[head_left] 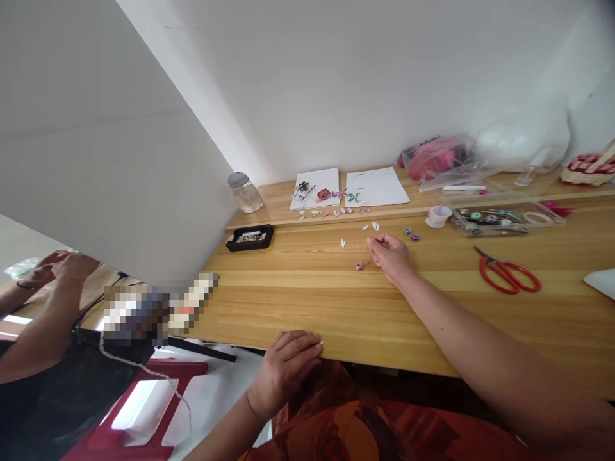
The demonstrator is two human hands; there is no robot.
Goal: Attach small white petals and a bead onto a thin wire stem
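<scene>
My right hand (391,257) is over the middle of the wooden table (288,282), thumb and fingers pinched together around something small and reddish that I cannot make out. A small purple thread spool (359,266) lies just left of it, and a thin strand seems to run from the spool toward the hand. Small white paper pieces (343,244) lie beyond the fingertips. Two little spools, one blue (408,231) and one purple (416,237), sit to the right. My left hand (288,363) rests at the table's front edge, fingers extended and holding nothing visible.
Red-handled scissors (510,272) lie at right, near a clear box (504,224) of spools and a white tape roll (438,216). A black tray (250,237), a jar (245,192) and paper sheets (377,187) with flower ornaments stand behind. Another person's arms (62,288) are at left.
</scene>
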